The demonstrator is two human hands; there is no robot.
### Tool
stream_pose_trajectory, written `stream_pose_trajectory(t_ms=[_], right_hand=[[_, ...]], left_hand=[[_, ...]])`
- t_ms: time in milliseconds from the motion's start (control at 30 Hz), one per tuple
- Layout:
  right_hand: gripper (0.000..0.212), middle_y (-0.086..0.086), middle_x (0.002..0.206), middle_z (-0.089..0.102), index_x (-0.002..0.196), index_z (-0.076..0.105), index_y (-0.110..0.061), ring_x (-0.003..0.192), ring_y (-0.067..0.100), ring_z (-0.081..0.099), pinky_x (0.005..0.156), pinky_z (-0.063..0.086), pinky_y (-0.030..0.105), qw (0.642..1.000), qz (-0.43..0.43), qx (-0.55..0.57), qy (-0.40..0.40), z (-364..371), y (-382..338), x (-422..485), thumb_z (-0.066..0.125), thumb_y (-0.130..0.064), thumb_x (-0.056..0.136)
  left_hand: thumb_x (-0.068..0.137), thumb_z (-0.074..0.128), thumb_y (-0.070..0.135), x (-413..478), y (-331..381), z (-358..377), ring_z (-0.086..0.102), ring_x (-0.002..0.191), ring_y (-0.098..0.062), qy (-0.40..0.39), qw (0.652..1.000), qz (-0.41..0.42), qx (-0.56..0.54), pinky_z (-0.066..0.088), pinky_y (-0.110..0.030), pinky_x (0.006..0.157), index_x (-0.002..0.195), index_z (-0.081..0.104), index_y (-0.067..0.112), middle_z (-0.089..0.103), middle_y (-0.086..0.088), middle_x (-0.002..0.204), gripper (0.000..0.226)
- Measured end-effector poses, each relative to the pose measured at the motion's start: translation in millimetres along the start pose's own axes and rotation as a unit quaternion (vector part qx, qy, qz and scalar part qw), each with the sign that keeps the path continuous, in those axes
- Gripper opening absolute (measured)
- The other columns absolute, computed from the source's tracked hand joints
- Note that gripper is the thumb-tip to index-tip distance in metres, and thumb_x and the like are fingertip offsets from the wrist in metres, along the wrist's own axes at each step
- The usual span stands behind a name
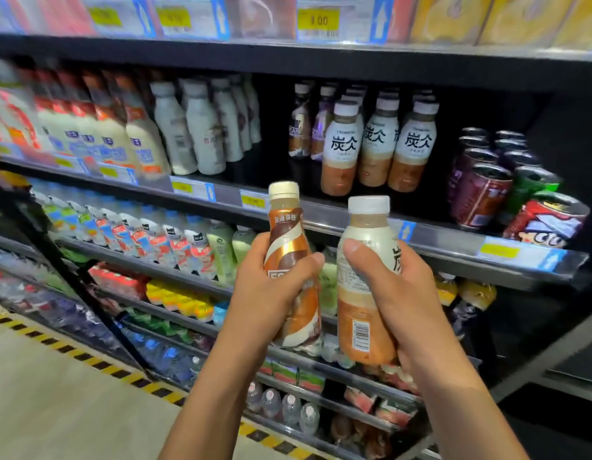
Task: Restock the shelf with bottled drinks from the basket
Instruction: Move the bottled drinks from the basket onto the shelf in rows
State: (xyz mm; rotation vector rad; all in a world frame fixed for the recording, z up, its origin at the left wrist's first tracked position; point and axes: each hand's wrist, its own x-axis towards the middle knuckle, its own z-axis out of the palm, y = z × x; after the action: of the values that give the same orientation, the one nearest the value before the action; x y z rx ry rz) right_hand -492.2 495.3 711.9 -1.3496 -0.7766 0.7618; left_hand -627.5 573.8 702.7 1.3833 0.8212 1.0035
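- Left hand (271,293): the grip is closed round the waist of a copper-and-brown swirl bottle (288,234), thumb across the front, cream cap up.
- Right hand (400,293): the grip is wrapped round a white-and-orange bottle (364,313), thumb on the upper label, barcode facing the camera.
- Both bottles are held upright and side by side, just in front of the shelf's front edge (354,224) and level with it. The basket is out of view.
- Likely step: setting each bottle into its own row. The white-and-orange one matches the front row of white-capped bottles (377,144) near the shelf's middle. The swirl one looks like the brown bottles (299,127) just left of that row (set further back, so the match is less sure).
- To do it well: lift each bottle clear of the price rail, place it base-first in a gap, and turn the label forward. The right-hand bottle needs a turn, since its barcode side faces out.
- Readable writing: large black characters "炭仌" on the shelved white bottles, with "炭" partly showing past the right hand. The swirl label's white characters are too blurred to read.
- A yellow price tag (318,19) on the top rail ends in ".00"; the cans (480,197) toward the shelf's right end carry nothing legible.
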Motion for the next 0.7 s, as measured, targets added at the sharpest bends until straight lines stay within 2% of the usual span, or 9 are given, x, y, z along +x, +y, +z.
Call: stream_pose_trajectory(t_ms=[67, 100, 167, 233, 333, 400, 500, 600, 700], right_hand=[[0.032, -0.003, 0.086, 0.075, 0.100, 0.070, -0.025, 0.079, 0.014, 0.072, 0.071, 0.054, 0.036, 1.000, -0.007, -0.001, 0.009, 11, -11, 16, 0.075, -0.045, 0.077], [0.032, -0.004, 0.085, 0.074, 0.101, 0.071, -0.025, 0.078, 0.012, 0.071, 0.070, 0.053, 0.036, 1.000, -0.010, 0.002, 0.016, 16, -16, 24, 0.075, -0.046, 0.077], [0.032, -0.008, 0.081, 0.074, 0.101, 0.070, -0.026, 0.075, 0.009, 0.071, 0.067, 0.052, 0.033, 0.999, -0.020, 0.013, 0.034, 23, -26, 42, 0.074, -0.046, 0.077], [0.029, -0.009, 0.078, 0.074, 0.101, 0.070, -0.026, 0.072, 0.007, 0.071, 0.062, 0.053, 0.030, 0.998, -0.029, 0.013, 0.054, 27, -34, 59, 0.073, -0.046, 0.079], [0.029, -0.006, 0.079, 0.075, 0.098, 0.071, -0.023, 0.070, 0.009, 0.072, 0.058, 0.055, 0.028, 0.996, -0.034, 0.010, 0.087, 29, -46, 82, 0.074, -0.046, 0.081], [0.029, 0.000, 0.087, 0.077, 0.098, 0.071, -0.021, 0.074, 0.013, 0.074, 0.058, 0.057, 0.028, 0.995, -0.024, 0.010, 0.095, 28, -52, 95, 0.073, -0.046, 0.082], [0.035, 0.004, 0.096, 0.078, 0.102, 0.072, -0.020, 0.085, 0.019, 0.075, 0.065, 0.061, 0.033, 0.995, 0.008, 0.003, 0.097, 26, -58, 114, 0.072, -0.050, 0.082], [0.041, 0.004, 0.090, 0.078, 0.103, 0.072, -0.019, 0.078, 0.021, 0.076, 0.062, 0.062, 0.039, 0.992, 0.041, 0.010, 0.115, 25, -59, 132, 0.073, -0.053, 0.079], [0.052, 0.007, 0.097, 0.075, 0.114, 0.066, -0.014, 0.072, 0.019, 0.073, 0.054, 0.058, 0.032, 0.983, 0.050, 0.037, 0.170, 24, -57, 152, 0.073, -0.050, 0.077]], left_hand=[[0.081, 0.079, 0.024, 22, 8, -7, 0.068, 0.069, -0.022, -0.004, 1.000, 0.014, -0.009, 0.058, -0.039, 0.066, 0.093, 0.060, 0.020, 0.062, 0.001, 0.072, 0.023], [0.081, 0.077, 0.023, 34, 14, -9, 0.066, 0.067, -0.019, -0.005, 1.000, 0.015, -0.013, 0.058, -0.037, 0.064, 0.092, 0.060, 0.020, 0.061, 0.003, 0.071, 0.021], [0.081, 0.077, 0.024, 58, 24, -11, 0.068, 0.072, -0.029, -0.009, 1.000, 0.018, -0.012, 0.058, -0.047, 0.070, 0.092, 0.060, 0.020, 0.062, -0.001, 0.075, 0.021], [0.080, 0.078, 0.028, 80, 32, -12, 0.069, 0.085, -0.040, -0.010, 0.999, 0.030, -0.006, 0.057, -0.054, 0.079, 0.094, 0.060, 0.019, 0.064, -0.007, 0.082, 0.025], [0.076, 0.079, 0.032, 113, 41, -12, 0.070, 0.089, -0.041, -0.011, 0.999, 0.029, -0.009, 0.057, -0.057, 0.080, 0.098, 0.061, 0.019, 0.067, -0.016, 0.090, 0.032], [0.074, 0.079, 0.035, 136, 43, -11, 0.070, 0.091, -0.041, -0.014, 1.000, 0.017, -0.015, 0.058, -0.058, 0.081, 0.097, 0.060, 0.021, 0.068, -0.015, 0.092, 0.033], [0.070, 0.077, 0.045, 172, 41, -7, 0.071, 0.092, -0.038, -0.024, 1.000, -0.014, -0.014, 0.057, -0.059, 0.082, 0.094, 0.057, 0.023, 0.070, -0.015, 0.099, 0.039], [0.070, 0.070, 0.050, 210, 33, -1, 0.072, 0.084, -0.030, -0.026, 0.998, -0.060, -0.001, 0.059, -0.050, 0.079, 0.100, 0.057, 0.018, 0.071, -0.013, 0.097, 0.047], [0.082, 0.057, 0.037, 259, 33, 13, 0.068, 0.059, -0.022, -0.019, 0.995, -0.080, -0.060, 0.057, -0.031, 0.062, 0.102, 0.065, 0.007, 0.069, -0.009, 0.077, 0.037]])
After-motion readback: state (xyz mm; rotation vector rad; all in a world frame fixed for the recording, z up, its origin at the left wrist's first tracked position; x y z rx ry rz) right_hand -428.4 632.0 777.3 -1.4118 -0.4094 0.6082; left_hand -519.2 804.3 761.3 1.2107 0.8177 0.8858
